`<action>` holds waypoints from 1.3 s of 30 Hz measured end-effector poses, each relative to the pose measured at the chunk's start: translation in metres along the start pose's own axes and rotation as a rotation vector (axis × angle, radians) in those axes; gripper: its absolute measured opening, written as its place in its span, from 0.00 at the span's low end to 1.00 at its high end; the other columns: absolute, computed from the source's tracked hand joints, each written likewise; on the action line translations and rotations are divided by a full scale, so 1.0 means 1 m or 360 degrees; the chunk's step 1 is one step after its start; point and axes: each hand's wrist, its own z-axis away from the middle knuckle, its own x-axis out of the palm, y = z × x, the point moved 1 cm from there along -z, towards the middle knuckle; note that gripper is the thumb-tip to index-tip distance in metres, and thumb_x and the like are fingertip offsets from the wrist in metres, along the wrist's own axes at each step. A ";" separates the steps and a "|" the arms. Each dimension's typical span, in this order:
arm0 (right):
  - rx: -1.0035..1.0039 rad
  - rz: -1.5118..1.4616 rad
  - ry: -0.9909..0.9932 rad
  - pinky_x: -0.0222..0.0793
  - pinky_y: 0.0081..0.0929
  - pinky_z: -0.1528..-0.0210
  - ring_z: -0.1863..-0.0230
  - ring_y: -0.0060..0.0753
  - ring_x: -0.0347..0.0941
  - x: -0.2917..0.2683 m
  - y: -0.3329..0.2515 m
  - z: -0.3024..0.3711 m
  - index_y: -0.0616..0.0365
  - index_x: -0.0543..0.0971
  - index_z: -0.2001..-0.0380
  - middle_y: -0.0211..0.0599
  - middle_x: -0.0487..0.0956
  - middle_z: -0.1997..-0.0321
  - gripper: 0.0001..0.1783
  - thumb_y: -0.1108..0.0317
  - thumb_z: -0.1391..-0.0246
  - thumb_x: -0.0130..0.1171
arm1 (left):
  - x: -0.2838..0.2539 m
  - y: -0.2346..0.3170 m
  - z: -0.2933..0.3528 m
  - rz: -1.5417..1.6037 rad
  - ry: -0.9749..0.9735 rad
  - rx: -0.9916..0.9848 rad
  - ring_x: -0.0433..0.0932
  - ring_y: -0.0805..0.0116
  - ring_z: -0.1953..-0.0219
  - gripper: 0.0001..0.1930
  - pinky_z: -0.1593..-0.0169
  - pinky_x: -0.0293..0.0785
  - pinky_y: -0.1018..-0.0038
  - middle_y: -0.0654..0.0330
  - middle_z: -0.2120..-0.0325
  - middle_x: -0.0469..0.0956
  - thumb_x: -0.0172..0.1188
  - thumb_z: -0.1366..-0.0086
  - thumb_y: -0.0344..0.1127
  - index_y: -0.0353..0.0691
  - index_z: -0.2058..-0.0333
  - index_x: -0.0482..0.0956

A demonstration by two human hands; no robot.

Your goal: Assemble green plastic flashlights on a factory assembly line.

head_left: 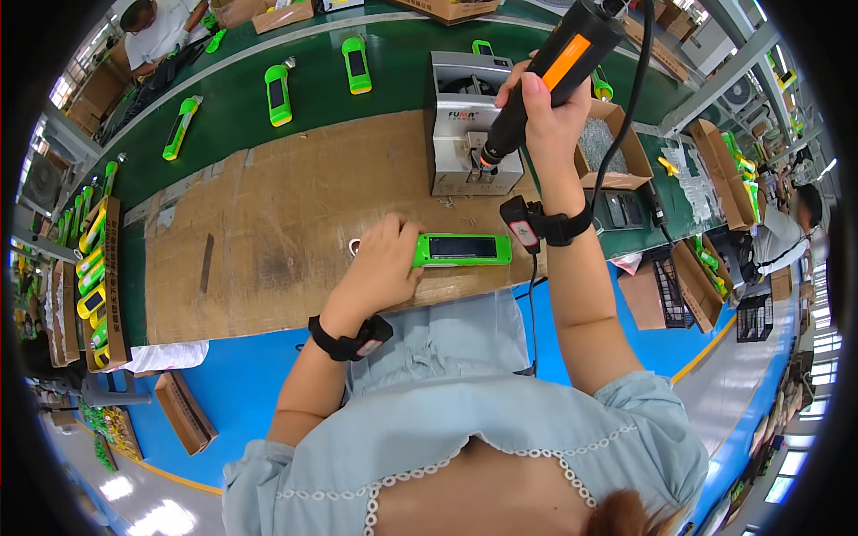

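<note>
Right grip (556, 125) raised around screwdriver (572, 55); left grip (382, 261) lower, around device (461, 250).

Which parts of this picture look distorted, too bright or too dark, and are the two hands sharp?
Head view: the green workbench bows into an arc, and the picture's corners fall to black; head view: white glare shows on the floor at lower left; head view: the left hand and the right hand, gripping a black power screwdriver, look fairly sharp.

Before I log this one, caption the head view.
Right hand grips a black power screwdriver at a grey machine; left hand holds a green device on cardboard.
</note>
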 end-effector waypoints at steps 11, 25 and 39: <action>0.0262 -0.0399 -0.0123 0.70 0.29 0.76 0.79 0.36 0.72 0.015 -0.034 0.032 0.65 0.65 0.56 0.44 0.71 0.76 0.28 0.52 0.50 0.58 | 0.007 -0.005 0.005 -0.0040 0.0079 0.0046 0.66 0.46 0.54 0.26 0.51 0.64 0.62 0.48 0.59 0.66 0.62 0.57 0.25 0.35 0.56 0.67; 0.0419 -0.0578 -0.0200 0.70 0.31 0.75 0.78 0.37 0.72 0.045 -0.030 0.058 0.65 0.65 0.56 0.42 0.71 0.74 0.35 0.46 0.55 0.63 | 0.009 -0.007 0.007 -0.0004 0.0113 0.0091 0.66 0.44 0.56 0.24 0.53 0.64 0.62 0.45 0.60 0.65 0.55 0.60 0.22 0.31 0.58 0.67; 0.0535 -0.0805 -0.0329 0.69 0.23 0.73 0.76 0.27 0.72 0.050 -0.010 0.071 0.64 0.67 0.61 0.38 0.73 0.74 0.23 0.61 0.53 0.63 | 0.008 -0.010 -0.002 0.0011 0.0196 0.0136 0.66 0.44 0.59 0.25 0.57 0.64 0.61 0.45 0.64 0.65 0.54 0.64 0.24 0.30 0.60 0.67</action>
